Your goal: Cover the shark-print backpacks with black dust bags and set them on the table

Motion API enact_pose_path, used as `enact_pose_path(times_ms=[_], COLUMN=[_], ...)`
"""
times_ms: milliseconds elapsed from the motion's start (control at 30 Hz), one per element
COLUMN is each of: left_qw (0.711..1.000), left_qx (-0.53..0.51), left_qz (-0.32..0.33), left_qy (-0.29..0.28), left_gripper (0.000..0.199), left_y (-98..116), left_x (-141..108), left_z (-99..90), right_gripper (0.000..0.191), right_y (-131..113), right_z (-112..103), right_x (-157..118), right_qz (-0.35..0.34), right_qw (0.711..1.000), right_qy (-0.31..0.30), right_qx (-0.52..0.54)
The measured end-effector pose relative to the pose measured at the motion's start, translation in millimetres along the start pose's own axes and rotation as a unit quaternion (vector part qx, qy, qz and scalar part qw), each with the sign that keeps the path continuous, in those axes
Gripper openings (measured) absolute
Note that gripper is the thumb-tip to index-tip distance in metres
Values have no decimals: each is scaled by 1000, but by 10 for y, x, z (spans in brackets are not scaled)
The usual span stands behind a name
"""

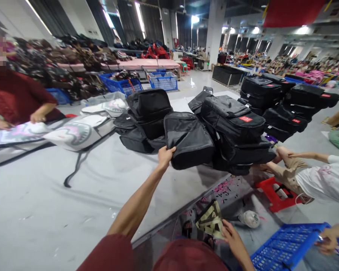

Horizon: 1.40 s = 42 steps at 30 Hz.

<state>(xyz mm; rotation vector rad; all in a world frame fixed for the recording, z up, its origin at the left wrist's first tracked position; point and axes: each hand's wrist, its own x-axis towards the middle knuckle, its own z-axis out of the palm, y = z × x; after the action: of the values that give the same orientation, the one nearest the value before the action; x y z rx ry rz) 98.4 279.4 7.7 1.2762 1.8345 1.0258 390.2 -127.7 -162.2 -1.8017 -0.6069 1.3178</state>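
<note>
My left hand (166, 155) grips the near left edge of a black bag (190, 141), which is tilted at the front of the white table (115, 195). To its left is a pile of black bags (149, 113); on its right stands a taller stack of black bags with a red label (234, 124). Low at my right side, my right hand (231, 235) is beside a pale yellow and dark patterned piece (210, 220), its fingers closed at the piece's edge.
White printed pieces (73, 131) lie on the table's left, where a person in dark red (19, 94) handles one. At right are more black bags (288, 109), a red stool (278, 194), a seated person (322, 173) and a blue basket (290, 244) with another person's hand on it.
</note>
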Motion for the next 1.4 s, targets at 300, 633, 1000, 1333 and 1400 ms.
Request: enact_pose_path(times_ms=[300, 633, 1000, 1333, 1400], left_qw=[998, 985, 993, 972, 974], left_qx=[-38, -29, -80, -110, -99], left_qz=[-32, -81, 23, 165, 171], left_qy=[38, 149, 89, 126, 113], left_gripper=[57, 50, 54, 74, 71], left_y=[-1236, -1336, -1855, -1717, -1695], left_x=[-1970, -3379, -3474, -2561, -2550], left_z=[-1043, -1077, -778, -515, -486], right_gripper=[79, 87, 84, 54, 53], right_y=[-746, -1210, -2014, -1528, -1907], right_z=[539, 734, 991, 240, 187], right_x=[687, 926, 944, 1018, 895], right_qz=[-7, 20, -206, -268, -326], right_qw=[989, 931, 944, 948, 940], right_qy=[-115, -341, -207, -158, -57], right_qx=[96, 128, 153, -67, -85])
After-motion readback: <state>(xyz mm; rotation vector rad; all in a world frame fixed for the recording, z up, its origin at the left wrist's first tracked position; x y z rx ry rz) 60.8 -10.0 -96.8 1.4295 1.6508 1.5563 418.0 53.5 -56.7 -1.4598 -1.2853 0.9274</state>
